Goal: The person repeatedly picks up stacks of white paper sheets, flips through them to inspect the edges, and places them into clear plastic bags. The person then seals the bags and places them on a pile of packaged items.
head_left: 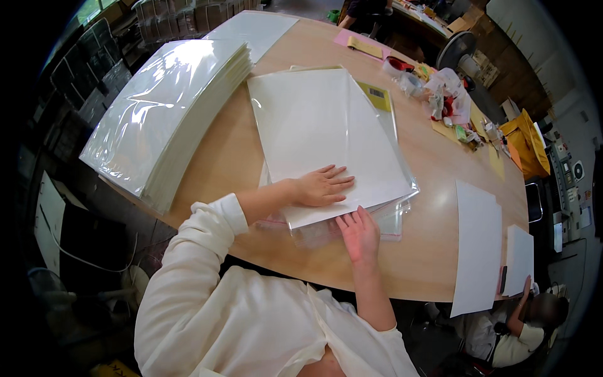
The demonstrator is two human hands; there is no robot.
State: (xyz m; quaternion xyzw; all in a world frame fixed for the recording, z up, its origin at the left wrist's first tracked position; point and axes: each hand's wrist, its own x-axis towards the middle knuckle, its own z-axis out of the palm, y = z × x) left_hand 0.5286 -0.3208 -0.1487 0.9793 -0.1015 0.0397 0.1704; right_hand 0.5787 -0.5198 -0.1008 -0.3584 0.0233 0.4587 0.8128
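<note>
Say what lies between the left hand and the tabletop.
In the head view: a large white sheet under the left hand, clear plastic edges showing beneath it.

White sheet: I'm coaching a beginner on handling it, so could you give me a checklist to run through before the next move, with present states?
1. Left hand flat on the sheet: ok.
2. Right hand at the sheet's near edge: ok, palm up.
3. Sheet lined up with the clear sleeves beneath: not ok, they stick out at the near side.
4. Sheet fully inside a sleeve: cannot tell, the film is too transparent.
5. Yellow bag apart from the sheet: ok, well to the right.
</note>
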